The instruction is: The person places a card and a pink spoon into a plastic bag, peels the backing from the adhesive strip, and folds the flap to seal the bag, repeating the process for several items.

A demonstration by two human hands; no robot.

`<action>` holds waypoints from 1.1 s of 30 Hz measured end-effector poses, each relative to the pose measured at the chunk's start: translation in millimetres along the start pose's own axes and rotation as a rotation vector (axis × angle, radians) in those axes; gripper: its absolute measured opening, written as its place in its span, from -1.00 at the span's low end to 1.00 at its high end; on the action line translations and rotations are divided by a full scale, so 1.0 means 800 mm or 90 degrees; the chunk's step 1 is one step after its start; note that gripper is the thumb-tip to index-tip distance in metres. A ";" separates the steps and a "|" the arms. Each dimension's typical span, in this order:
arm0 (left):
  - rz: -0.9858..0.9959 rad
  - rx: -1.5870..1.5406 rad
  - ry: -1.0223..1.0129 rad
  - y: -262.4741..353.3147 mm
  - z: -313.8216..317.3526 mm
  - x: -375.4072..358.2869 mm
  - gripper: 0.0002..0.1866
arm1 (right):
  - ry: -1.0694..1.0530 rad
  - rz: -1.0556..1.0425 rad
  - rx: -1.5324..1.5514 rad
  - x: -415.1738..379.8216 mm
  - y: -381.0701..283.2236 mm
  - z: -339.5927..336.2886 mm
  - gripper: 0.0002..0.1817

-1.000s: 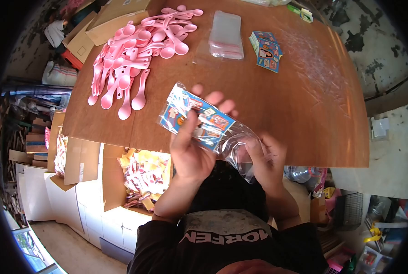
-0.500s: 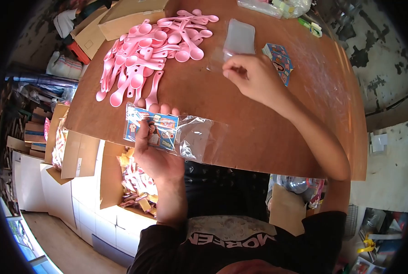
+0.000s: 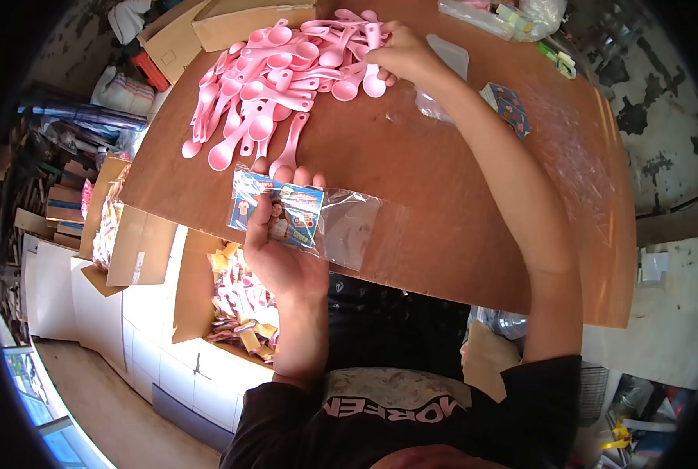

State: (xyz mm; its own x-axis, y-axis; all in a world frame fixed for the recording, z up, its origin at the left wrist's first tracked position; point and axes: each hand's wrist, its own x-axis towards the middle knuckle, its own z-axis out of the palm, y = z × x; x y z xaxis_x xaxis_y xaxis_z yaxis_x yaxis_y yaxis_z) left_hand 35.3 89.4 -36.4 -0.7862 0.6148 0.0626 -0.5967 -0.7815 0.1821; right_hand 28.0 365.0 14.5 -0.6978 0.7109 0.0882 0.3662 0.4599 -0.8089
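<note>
My left hand (image 3: 286, 262) is closed on a clear plastic bag (image 3: 353, 230) with a blue printed card (image 3: 298, 215) inside. The thumb presses on the card's face, and the bag's unfilled end sticks out to the right over the table edge. At the right side of a heap of pink plastic spoons (image 3: 259, 90), my right hand (image 3: 408, 56) has its fingers closed on a pink spoon (image 3: 374, 83). The hand hides part of that spoon. One loose spoon (image 3: 290, 142) lies just beyond my left fingertips.
Flat clear bags (image 3: 449, 53) lie partly behind my right wrist. Farther right are a stack of blue cards (image 3: 508, 108) and green-handled scissors (image 3: 558, 61). A cardboard box (image 3: 247, 25) stands behind the spoons. Below the brown table (image 3: 443, 203), an open carton (image 3: 193, 301) holds packed pieces.
My right hand has moved away and left from beside the clear bags to the spoon heap and closed on a spoon. My left hand still holds the bag with the card. The view has shifted slightly.
</note>
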 end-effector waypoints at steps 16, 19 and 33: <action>-0.026 -0.031 -0.057 -0.042 0.008 -0.003 -0.58 | 0.232 -0.028 0.259 -0.355 0.029 -0.086 -0.68; -0.052 -0.037 -0.078 -0.049 0.012 -0.008 -0.57 | 0.181 -0.088 0.402 -0.370 0.054 -0.083 -0.66; -0.029 0.049 -0.154 -0.062 0.035 -0.025 -0.62 | -0.068 0.016 0.548 -0.365 0.017 -0.048 -0.67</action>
State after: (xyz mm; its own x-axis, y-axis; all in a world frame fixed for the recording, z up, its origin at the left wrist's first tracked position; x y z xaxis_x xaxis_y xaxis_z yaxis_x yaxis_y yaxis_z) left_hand 85.1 118.7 -19.4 -0.6921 0.6638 0.2835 -0.6092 -0.7479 0.2637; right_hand 260.2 184.4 0.3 -0.7657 0.6417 0.0443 -0.1809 -0.1488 -0.9722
